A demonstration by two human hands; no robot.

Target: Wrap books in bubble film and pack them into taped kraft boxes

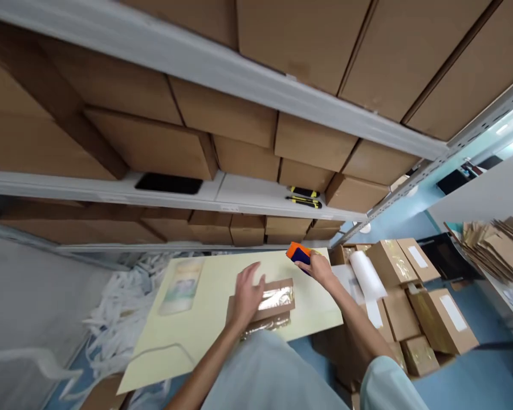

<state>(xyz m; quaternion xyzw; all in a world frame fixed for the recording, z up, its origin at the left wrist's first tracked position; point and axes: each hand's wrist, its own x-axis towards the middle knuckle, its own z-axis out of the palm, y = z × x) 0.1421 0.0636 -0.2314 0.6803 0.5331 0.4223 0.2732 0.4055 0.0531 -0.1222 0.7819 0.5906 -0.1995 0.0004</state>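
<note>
On a pale yellow board [216, 285] lies a small cardboard box [277, 310] with shiny clear tape across it. My left hand [247, 293] is at the box's left part, fingers apart and bent over it; the palm's contact is hidden. My right hand [316, 266] grips an orange and dark blue tool [299, 254] above the board's far right part, to the right of the box. Which kind of tool it is I cannot tell for sure.
Shelves [265, 199] packed with cardboard boxes stand ahead, with yellow-black cutters [305, 201] and a black flat object [169, 183]. Taped boxes [404, 313] and a white roll [366, 275] are at the right. White strips [115, 319] lie at the left.
</note>
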